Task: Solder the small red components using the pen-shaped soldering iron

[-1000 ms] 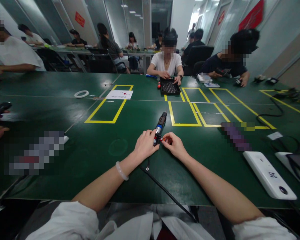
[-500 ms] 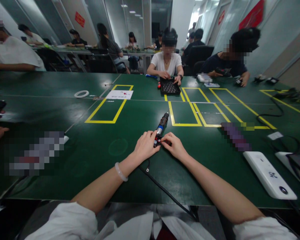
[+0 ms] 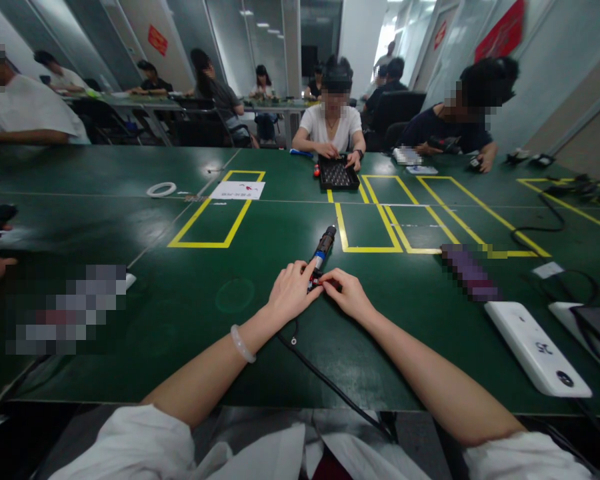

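Note:
An electric screwdriver (image 3: 323,248) lies on the green table, its black nose pointing away from me. A silver motor body and a blue band show behind the nose, and small red and dark inner parts are exposed at its rear. My left hand (image 3: 289,293) is closed over the rear part from the left. Thumb and fingers of my right hand (image 3: 349,293) are pinched together at the exposed rear parts; whatever is between them is too small to make out. A black cable (image 3: 330,381) runs from under my hands toward the table edge, beside a small ring terminal (image 3: 293,341).
A white power bank (image 3: 537,350) and a blurred phone (image 3: 470,272) lie to my right. Yellow tape rectangles (image 3: 373,250) mark the table. A paper sheet (image 3: 239,191) and tape roll (image 3: 161,190) lie farther left. Across, a co-worker handles a black parts tray (image 3: 339,175).
My right fingertips have shifted slightly at the screwdriver's rear, and the left thumb now lies closer to them. The screwdriver stays in place; the view has tilted a little.

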Demonstrator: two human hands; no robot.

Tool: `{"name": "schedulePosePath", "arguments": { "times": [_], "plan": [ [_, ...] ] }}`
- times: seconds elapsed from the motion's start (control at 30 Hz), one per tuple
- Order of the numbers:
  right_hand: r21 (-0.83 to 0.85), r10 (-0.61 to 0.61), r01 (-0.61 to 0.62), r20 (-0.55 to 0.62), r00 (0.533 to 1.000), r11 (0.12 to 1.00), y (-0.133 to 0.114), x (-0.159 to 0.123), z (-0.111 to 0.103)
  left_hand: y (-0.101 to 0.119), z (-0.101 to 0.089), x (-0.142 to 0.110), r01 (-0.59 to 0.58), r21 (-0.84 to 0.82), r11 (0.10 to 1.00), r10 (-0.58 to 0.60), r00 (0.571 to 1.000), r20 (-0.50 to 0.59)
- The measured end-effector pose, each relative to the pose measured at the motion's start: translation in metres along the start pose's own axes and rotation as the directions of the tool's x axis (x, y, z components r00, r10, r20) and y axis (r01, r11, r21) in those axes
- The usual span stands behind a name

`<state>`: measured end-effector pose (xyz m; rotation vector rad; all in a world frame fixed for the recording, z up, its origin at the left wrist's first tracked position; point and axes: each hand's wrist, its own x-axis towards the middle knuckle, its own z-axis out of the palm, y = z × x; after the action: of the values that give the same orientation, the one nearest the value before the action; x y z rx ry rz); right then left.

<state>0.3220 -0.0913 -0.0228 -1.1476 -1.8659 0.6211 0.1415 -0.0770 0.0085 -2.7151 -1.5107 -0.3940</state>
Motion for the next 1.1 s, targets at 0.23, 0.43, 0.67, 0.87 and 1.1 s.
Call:
{"name": "schedulePosePath", "arguments": {
  "times": [0.23, 0.43, 0.67, 0.87, 1.1],
  "plan": [
    [0.044, 0.007, -0.007, 0.009, 1.0, 0.999, 0.0, -0.001, -0.001, -0.007, -0.006, 0.001, -0.03, 0.065, 0.997, 0.028, 0.999, 0.033],
    [0.039, 0.02, -0.02, 0.014, 1.0, 0.999, 0.002, -0.003, -0.008, -0.036, -0.013, -0.003, 0.022, 0.15, 0.988, -0.027, 0.999, 0.032],
    [0.048, 0.025, -0.026, 0.02, 0.999, 0.999, 0.003, -0.003, -0.008, -0.121, -0.022, -0.004, 0.283, 0.208, 0.937, -0.299, 0.953, 0.054],
    [0.046, 0.031, -0.033, 0.036, 0.999, 0.998, 0.004, -0.003, -0.007, -0.198, -0.031, -0.018, 0.533, 0.181, 0.827, -0.551, 0.832, 0.067],
    [0.038, 0.026, -0.027, 0.043, 0.999, 0.999, 0.004, -0.003, -0.007, -0.25, -0.04, -0.042, 0.704, 0.13, 0.698, -0.714, 0.698, 0.052]
  ]
}}
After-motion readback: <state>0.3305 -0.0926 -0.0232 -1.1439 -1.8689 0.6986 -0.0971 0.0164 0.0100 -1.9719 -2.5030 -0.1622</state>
